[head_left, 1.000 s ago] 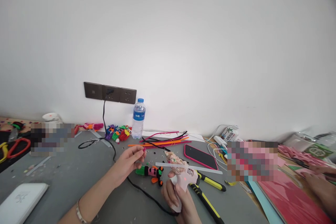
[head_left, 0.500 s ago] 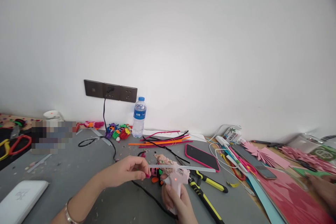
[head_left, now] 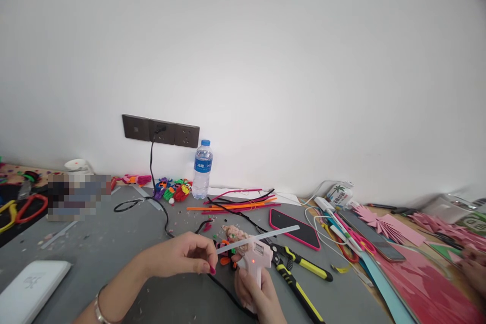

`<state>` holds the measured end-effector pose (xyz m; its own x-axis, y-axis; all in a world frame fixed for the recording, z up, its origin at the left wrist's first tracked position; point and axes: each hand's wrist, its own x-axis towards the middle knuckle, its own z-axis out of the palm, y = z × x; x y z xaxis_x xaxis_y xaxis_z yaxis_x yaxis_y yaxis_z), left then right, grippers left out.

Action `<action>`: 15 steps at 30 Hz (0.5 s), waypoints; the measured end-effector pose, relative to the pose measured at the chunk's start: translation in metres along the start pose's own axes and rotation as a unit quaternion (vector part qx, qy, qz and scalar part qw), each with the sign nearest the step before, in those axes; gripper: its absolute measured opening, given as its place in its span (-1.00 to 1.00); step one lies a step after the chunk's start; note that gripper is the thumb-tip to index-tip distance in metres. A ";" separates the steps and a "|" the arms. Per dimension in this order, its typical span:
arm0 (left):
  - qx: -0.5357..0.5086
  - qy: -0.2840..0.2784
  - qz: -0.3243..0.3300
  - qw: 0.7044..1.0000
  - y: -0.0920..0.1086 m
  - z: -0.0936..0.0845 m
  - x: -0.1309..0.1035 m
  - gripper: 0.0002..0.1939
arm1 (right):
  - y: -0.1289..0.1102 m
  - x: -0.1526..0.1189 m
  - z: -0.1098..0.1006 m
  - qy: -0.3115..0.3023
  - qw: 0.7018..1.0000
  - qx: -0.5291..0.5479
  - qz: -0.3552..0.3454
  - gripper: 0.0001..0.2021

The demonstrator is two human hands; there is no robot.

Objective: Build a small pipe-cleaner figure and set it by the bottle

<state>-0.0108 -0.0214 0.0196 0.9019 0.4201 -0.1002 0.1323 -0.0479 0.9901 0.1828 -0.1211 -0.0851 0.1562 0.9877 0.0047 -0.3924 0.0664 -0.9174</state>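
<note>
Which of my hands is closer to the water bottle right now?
Left. The left hand lies just in front of the water bottle, near the small pipe-cleaner figure. The right hand sits lower and further right, gripping the pink glue gun.

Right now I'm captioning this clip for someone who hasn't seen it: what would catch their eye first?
First, the pink glue gun gripped in the right hand at bottom centre, a clear glue stick jutting from its back, while the left hand pinches something small near its nozzle. Behind them, a fan of bright pipe cleaners lies beside a water bottle standing against the white wall.
</note>
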 end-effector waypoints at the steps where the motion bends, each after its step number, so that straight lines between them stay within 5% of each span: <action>1: -0.014 0.003 0.005 1.000 0.001 0.000 0.000 -0.67 | 0.000 0.000 0.000 0.001 1.000 0.003 0.003 -0.52; 8: -0.081 0.052 0.063 0.993 -0.001 -0.001 0.001 -0.68 | -0.002 0.003 -0.001 0.010 1.000 0.012 0.010 -0.50; 15: -0.093 0.166 0.111 0.975 -0.004 -0.017 -0.007 -0.62 | 0.005 0.005 -0.004 0.024 1.000 0.015 0.006 -0.48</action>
<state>-0.0243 -0.0088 0.0182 0.7129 0.6900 0.1256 -0.1555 -0.0191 0.9877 0.1853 -0.1160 -0.0910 0.1943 0.9806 -0.0258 -0.4216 0.0597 -0.9048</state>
